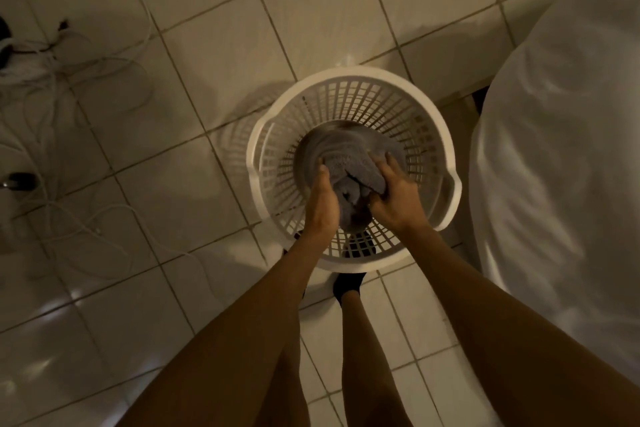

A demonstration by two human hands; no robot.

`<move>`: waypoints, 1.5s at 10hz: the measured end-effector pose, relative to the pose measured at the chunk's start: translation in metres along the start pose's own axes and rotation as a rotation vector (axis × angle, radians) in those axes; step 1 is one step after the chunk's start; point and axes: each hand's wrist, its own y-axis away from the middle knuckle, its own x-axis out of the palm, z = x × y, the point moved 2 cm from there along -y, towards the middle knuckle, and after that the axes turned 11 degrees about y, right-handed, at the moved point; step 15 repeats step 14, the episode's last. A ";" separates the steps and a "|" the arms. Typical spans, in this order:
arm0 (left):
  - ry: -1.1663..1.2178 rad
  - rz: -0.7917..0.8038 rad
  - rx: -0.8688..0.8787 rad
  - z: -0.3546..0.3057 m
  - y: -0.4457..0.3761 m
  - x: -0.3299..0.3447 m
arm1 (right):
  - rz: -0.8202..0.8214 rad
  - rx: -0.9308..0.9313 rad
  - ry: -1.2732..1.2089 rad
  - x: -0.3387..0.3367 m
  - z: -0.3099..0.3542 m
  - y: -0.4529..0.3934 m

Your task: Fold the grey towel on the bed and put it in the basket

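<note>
Two hands reach down into one basket, and between them is one grey towel. The left hand (322, 199) lies along the towel's left side with its fingers fairly straight and close together, pressing against the cloth rather than wrapping it; whether the thumb hooks under the fabric cannot be told. The right hand (393, 192) is more closed — its fingers curl over the towel's right edge and grip a bunched fold of it, knuckles up. The towel (349, 163) sits inside the basket, folded into a thick, somewhat rumpled bundle, its far part resting low near the basket's bottom and its near part held up between the two hands.

The basket (349, 80) is round, white and latticed, with a broad rim and a handle notch showing on each side; it stands on the tiled floor (214, 45), just beside the bed. Both bare forearms run from the bottom edge up into it. Below the basket one dark-socked foot (348, 284) is plain, and a dark shape shows through the near lattice.

One bed (561, 149), covered in wrinkled white sheeting, fills the right side. On the far left, a tangle of white cables (52, 80) — too knotted to count — sprawls over the tiles.
</note>
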 end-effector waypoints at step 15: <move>-1.697 0.314 0.392 0.008 -0.036 -0.028 | -0.001 0.540 -0.009 0.024 0.008 0.026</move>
